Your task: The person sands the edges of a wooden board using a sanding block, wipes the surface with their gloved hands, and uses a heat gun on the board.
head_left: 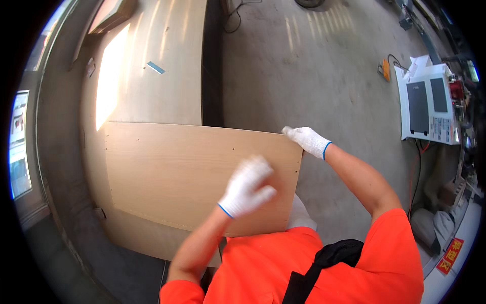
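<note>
A flat, light wood-coloured board [172, 175] with small holes near its edges lies across the long bench in front of me. My right hand [306, 139], in a white knitted glove with a blue cuff, is closed round the board's far right corner. Over the right half of the board is my left hand [248, 187], gloved the same way. Its thumb stands out to the side, but motion smears the fingers, and whether it touches the board I cannot tell.
The board rests on a long pale bench [167, 96], with a small bluish strip [156, 67] on it. A wooden piece [112, 16] is at the far left. To the right, a white machine [428, 104] with dark panels and cables stands on the grey floor [283, 76].
</note>
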A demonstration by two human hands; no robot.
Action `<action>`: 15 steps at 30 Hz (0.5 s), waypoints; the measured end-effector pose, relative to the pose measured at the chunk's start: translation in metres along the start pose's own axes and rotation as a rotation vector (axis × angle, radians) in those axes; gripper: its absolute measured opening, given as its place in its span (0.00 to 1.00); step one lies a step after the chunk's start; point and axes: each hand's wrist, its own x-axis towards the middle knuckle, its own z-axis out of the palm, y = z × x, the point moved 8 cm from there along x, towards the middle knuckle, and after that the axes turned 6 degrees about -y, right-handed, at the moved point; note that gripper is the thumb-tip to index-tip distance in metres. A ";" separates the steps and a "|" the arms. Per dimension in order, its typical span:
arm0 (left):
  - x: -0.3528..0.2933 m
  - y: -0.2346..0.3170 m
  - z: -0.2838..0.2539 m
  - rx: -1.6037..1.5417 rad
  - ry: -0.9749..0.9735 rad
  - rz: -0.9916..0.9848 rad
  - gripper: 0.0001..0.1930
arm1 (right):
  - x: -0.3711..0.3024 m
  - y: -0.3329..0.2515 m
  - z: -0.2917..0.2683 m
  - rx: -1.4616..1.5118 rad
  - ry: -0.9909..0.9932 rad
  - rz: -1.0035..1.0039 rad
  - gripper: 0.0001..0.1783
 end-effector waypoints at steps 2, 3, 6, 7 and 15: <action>-0.008 0.074 0.015 -0.451 -0.163 -0.036 0.14 | 0.008 -0.010 -0.003 -0.249 -0.038 -0.062 0.35; -0.011 0.124 -0.010 -0.462 -0.113 0.145 0.07 | 0.011 -0.012 -0.007 -0.227 -0.015 -0.056 0.34; -0.062 0.262 -0.092 -0.458 -0.155 0.751 0.10 | 0.019 -0.028 -0.010 -0.241 0.039 -0.097 0.35; -0.087 0.301 -0.112 -0.467 -0.153 0.970 0.20 | 0.023 -0.029 -0.013 -0.259 0.034 -0.105 0.35; -0.228 0.448 -0.088 0.240 0.667 1.476 0.04 | 0.037 -0.018 0.045 -0.166 -0.044 -0.061 0.38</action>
